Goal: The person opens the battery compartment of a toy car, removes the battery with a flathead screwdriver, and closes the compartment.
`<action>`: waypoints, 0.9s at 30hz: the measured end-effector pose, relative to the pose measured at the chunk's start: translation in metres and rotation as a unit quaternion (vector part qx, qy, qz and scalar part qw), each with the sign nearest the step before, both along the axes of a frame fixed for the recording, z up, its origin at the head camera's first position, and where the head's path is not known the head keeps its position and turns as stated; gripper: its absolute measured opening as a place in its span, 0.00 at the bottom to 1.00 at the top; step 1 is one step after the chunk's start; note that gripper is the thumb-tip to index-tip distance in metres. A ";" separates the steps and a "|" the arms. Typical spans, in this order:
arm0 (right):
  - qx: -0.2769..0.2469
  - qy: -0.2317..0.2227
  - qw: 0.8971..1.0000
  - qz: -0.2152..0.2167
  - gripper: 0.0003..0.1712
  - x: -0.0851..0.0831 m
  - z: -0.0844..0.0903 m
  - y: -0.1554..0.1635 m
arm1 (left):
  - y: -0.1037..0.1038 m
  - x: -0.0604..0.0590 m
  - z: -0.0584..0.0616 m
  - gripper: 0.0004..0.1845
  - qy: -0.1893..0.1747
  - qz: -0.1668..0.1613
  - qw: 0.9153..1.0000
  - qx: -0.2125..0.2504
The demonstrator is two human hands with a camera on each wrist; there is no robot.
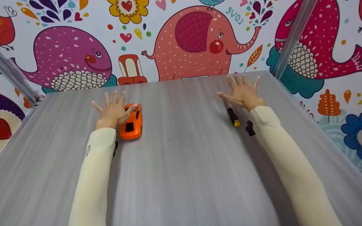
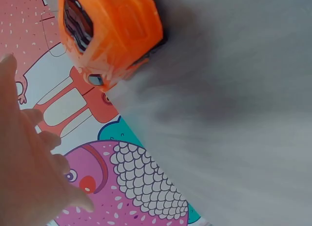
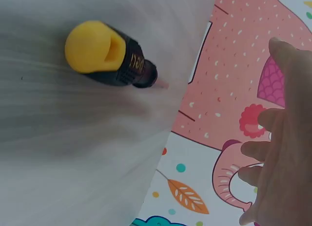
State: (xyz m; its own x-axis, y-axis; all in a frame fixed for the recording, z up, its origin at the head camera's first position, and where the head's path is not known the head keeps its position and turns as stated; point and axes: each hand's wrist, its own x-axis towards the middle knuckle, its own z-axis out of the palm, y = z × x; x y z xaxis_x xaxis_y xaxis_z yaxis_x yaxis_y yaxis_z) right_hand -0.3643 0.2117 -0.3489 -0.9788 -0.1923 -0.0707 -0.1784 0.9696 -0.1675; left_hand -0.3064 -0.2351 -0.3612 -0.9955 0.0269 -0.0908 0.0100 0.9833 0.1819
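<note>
My left hand [image 1: 112, 110] has its fingers spread toward the back wall, and its thumb overlaps an orange toy car [image 1: 132, 128] in the head view. The left wrist view shows the car's orange body [image 2: 117, 31] beside the hand [image 2: 29, 158], with bare space between them. On the right, my right hand [image 1: 243, 94] is spread too, above and beyond a screwdriver [image 1: 233, 117] with a black and yellow handle. Up close in the right wrist view, the screwdriver's yellow end [image 3: 95, 47] faces the camera, apart from the fingers [image 3: 270, 119]. Neither hand grips anything.
Both things lie on a grey wood-grain table [image 1: 181, 175]. A small black piece [image 1: 249, 128] lies beside the right sleeve. A wall with cartoon animals [image 1: 193, 44] stands along the far edge, with metal posts [image 1: 294, 40] at the corners.
</note>
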 end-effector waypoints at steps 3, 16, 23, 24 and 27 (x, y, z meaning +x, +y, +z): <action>-0.002 0.001 1.000 0.006 0.61 0.002 0.000 -0.002 | -0.002 0.000 -0.001 0.46 -0.004 -0.003 1.000 0.008; 0.015 0.034 0.998 0.043 0.58 0.012 -0.008 -0.025 | -0.014 -0.002 -0.001 0.47 -0.022 -0.003 0.998 0.050; -0.008 0.028 0.998 0.060 0.54 0.022 -0.016 -0.043 | -0.020 -0.002 -0.006 0.48 -0.043 -0.005 0.996 0.083; -0.016 0.025 0.998 0.063 0.53 0.024 -0.017 -0.046 | -0.021 -0.002 -0.006 0.48 -0.047 -0.005 0.995 0.088; -0.042 0.020 0.996 0.072 0.52 0.028 -0.021 -0.055 | -0.025 -0.001 -0.008 0.48 -0.054 0.000 0.993 0.106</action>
